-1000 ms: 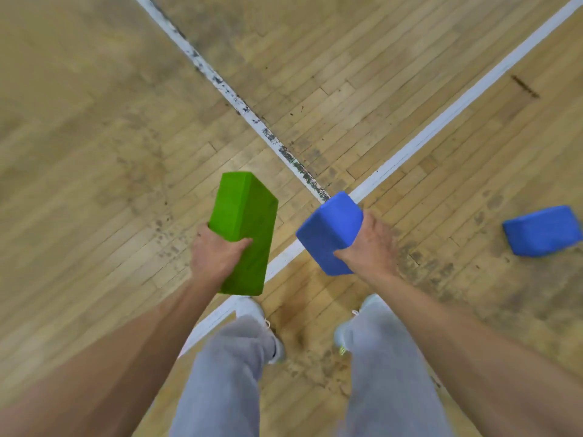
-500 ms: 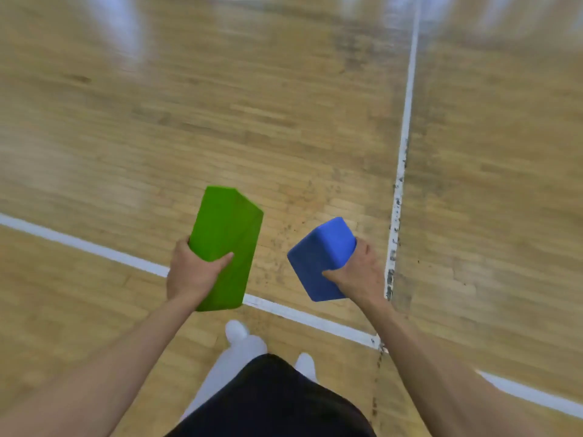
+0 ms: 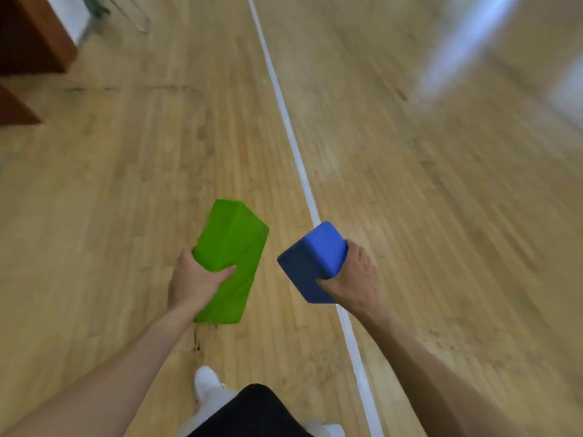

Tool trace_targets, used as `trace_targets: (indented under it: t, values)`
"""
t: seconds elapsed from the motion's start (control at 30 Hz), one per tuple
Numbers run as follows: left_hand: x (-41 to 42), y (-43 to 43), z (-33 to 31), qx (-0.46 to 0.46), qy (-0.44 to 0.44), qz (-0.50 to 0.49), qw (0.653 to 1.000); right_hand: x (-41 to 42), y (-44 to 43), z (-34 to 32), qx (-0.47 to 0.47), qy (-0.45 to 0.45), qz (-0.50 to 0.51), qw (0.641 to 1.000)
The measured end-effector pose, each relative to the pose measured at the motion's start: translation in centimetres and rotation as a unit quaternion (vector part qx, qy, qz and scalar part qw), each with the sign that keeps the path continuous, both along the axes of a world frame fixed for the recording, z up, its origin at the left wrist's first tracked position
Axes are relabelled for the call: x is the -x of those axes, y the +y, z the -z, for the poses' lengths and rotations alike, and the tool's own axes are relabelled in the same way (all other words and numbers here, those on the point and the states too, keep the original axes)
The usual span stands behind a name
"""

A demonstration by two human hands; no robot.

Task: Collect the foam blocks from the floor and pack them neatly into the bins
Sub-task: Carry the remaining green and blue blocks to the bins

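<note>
the left hand [image 3: 195,282] grips the green foam block [image 3: 232,247] near its lower half, the thumb [image 3: 225,272] laid across the face turned to the camera and the fingers wrapped round the far left side, where they are mostly hidden. the block is held up off the wooden floor [image 3: 126,200], its long axis tilted so the top end leans away and a little to the right.

the right hand [image 3: 353,279] holds the blue foam block [image 3: 312,257] by its right side, thumb pressed on the darker near face and fingers curled over the lighter upper face at the right edge. this block is also in the air, turned corner-up, and sits just beside the green one without touching it (a strip of floor shows between them).

a white painted line [image 3: 284,115] runs from the top of the view down past the blue block to the bottom edge, passing under the right forearm. a white shoe [image 3: 206,383] shows below the green block, beside a black garment [image 3: 252,411] at the bottom middle. at the upper left stands a dark red-brown piece of furniture [image 3: 28,42], too blurred to name more closely. much of the floor at the right is smeared by blur.
</note>
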State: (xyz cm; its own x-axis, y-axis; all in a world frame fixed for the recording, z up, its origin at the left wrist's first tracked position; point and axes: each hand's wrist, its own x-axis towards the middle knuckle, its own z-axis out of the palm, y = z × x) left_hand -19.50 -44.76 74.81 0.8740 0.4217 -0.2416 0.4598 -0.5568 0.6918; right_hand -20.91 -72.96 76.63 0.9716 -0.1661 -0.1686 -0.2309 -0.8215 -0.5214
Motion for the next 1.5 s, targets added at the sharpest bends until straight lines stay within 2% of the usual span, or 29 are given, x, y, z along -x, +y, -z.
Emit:
trace_targets:
  t: [0.3, 0.4, 0.6, 0.8, 0.97, 1.23, 1.4, 1.5]
  values:
    - [0.5, 30.6, -0.3, 0.013, -0.020, -0.226, 0.974, -11.3, 32.9, -2.2, 0.008, -0.045, -0.208, 0.977]
    - [1.6, 38.1, -1.3, 0.022, -0.045, -0.294, 0.954, -13.7, 42.4, -2.9, -0.007, -0.070, -0.266, 0.961]
    - [3.5, 49.5, -2.0, 0.041, -0.058, -0.422, 0.904, -16.9, 57.8, -2.3, -0.060, -0.102, -0.308, 0.944]
    - [0.1, 61.4, -2.1, 0.014, -0.056, -0.454, 0.889, -22.0, 72.4, 0.5, -0.102, -0.076, -0.379, 0.917]
    - [-6.4, 71.9, -1.7, 0.001, -0.045, -0.483, 0.874, -28.4, 84.5, 4.0, -0.107, -0.034, -0.382, 0.918]
    - [-14.5, 87.4, -4.3, 0.019, -0.064, -0.500, 0.864, -38.5, 103.1, 1.2, -0.102, -0.052, -0.424, 0.898]
    - [-18.1, 96.5, -1.5, 0.032, -0.055, -0.526, 0.848, -42.2, 112.2, 2.4, -0.073, -0.051, -0.442, 0.893]
    - [-20.4, 103.0, 0.7, 0.057, -0.060, -0.557, 0.826, -43.9, 118.1, 3.8, -0.033, -0.038, -0.444, 0.895]
